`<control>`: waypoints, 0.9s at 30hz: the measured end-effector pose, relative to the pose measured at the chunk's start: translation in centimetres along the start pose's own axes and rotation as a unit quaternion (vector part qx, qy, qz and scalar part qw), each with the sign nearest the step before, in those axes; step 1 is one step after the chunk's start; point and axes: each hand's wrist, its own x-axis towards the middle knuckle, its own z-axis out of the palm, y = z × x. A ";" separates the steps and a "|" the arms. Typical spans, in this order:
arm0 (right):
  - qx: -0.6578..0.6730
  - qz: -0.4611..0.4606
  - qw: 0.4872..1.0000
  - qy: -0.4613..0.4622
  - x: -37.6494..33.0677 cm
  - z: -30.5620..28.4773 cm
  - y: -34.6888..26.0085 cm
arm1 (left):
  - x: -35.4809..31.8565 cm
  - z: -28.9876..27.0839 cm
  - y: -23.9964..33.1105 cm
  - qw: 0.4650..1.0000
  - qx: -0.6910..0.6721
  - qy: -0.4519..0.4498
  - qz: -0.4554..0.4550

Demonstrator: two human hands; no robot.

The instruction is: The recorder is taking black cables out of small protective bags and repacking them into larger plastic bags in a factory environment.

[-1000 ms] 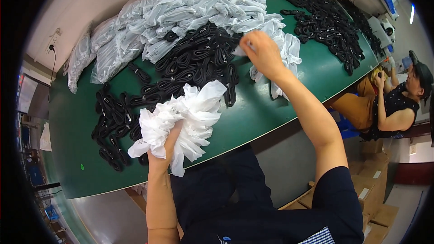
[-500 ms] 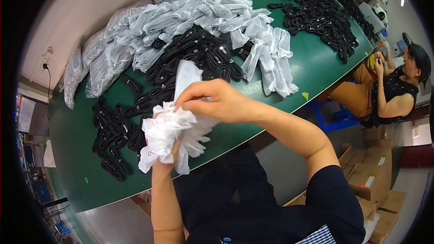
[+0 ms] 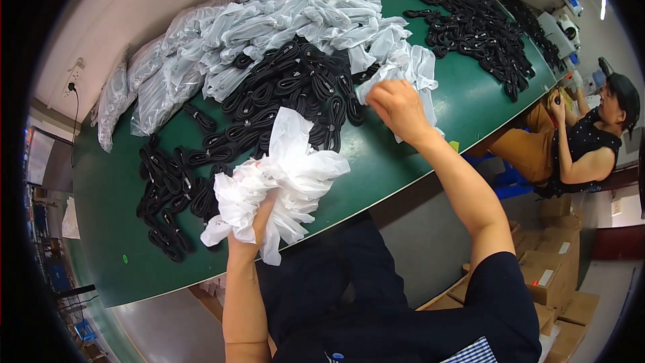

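My left hand is closed round a bunch of thin white plastic bags, which fan out above it and hide most of its fingers. Farther right, my right hand is closed over the near end of a heap of bagged items. It grips a white bag, whose end sticks out left of the fingers; the bag's contents are hidden. Coiled black cables lie heaped beyond my left hand, between the two hands and the bagged heap. More loose coils spread to the left.
Filled translucent bags are piled along the wall at the back of the green table. Another mass of black cables lies at the far right. A person sits at the right edge, near stacked cardboard boxes.
My right hand has moved right and away from the bunch, carrying a white bag to the bagged heap. The bags in my left hand have spread out more.
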 end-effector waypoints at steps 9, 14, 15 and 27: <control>0.283 0.121 0.936 0.168 7.1 1.9 -8.1 | 1.2 2.4 1.6 0.990 0.118 -0.030 0.076; 0.380 0.217 0.890 0.130 10.0 2.1 -7.2 | 1.9 3.4 2.9 0.999 0.031 -0.002 0.034; 0.393 0.205 0.881 0.168 10.7 1.1 -7.0 | 2.1 3.3 2.4 0.996 0.060 0.000 0.071; 0.625 0.080 0.760 -0.162 6.8 0.0 -13.6 | 2.5 0.8 0.1 0.995 0.021 0.017 0.096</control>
